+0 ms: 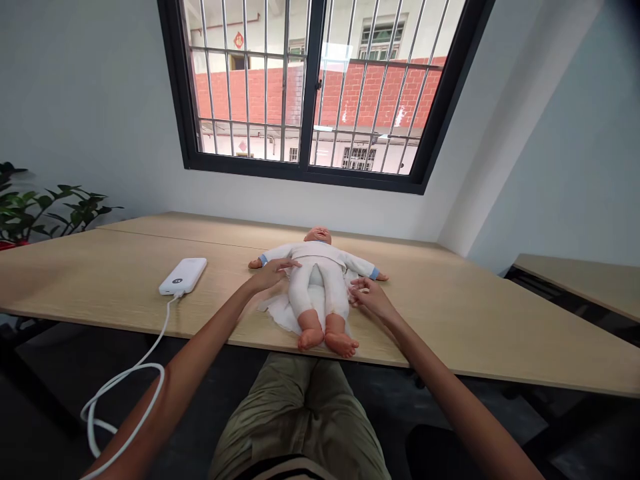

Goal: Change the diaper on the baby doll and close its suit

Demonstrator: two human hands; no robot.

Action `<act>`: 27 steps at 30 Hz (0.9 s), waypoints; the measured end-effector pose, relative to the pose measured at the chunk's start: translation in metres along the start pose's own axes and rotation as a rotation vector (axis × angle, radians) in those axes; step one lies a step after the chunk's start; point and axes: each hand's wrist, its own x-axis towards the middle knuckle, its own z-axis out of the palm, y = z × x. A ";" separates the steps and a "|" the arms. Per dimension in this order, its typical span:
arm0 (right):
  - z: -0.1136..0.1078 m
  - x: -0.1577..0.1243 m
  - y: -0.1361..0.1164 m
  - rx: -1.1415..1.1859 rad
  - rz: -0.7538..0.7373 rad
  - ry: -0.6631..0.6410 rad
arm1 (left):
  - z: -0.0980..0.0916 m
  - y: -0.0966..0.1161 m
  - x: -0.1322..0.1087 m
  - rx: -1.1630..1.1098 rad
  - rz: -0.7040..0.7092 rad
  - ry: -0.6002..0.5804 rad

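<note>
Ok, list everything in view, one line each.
baby doll: one, white suit, on its back mid-table
cloth: one, white, under doll's legs
power bank: one, white, left of doll
cable: one, white, trailing off table edge
tabletops: two, pale wood, joined, mid-view
potted plant: one, green, far left
window: one, black-framed, barred, straight ahead
side table: one, pale wood, far right
trousers: one pair, olive, below table
left hand: one, on doll's side
right hand: one, beside doll's thigh

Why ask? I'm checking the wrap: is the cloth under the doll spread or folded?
Spread: the white cloth fans out beneath the baby doll's legs, unwrapped, showing on both sides.
</note>
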 end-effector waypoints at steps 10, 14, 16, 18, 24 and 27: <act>0.007 -0.086 -0.013 -0.350 -0.439 0.009 | 0.065 0.061 -0.094 0.171 -0.238 0.220; 0.021 -0.104 -0.034 -0.654 -0.658 -0.225 | 0.082 0.085 -0.103 0.256 -0.206 0.051; 0.019 -0.104 -0.036 -0.733 -0.651 -0.272 | 0.084 0.089 -0.104 0.299 -0.203 0.008; 0.012 -0.100 -0.033 -0.761 -0.638 -0.287 | 0.084 0.089 -0.104 0.333 -0.199 0.002; -0.018 -0.083 -0.022 -0.835 -0.682 -0.268 | 0.082 0.080 -0.096 0.312 -0.254 0.171; -0.024 -0.073 -0.025 -0.960 -0.717 -0.219 | 0.070 0.067 -0.090 0.161 -0.245 0.246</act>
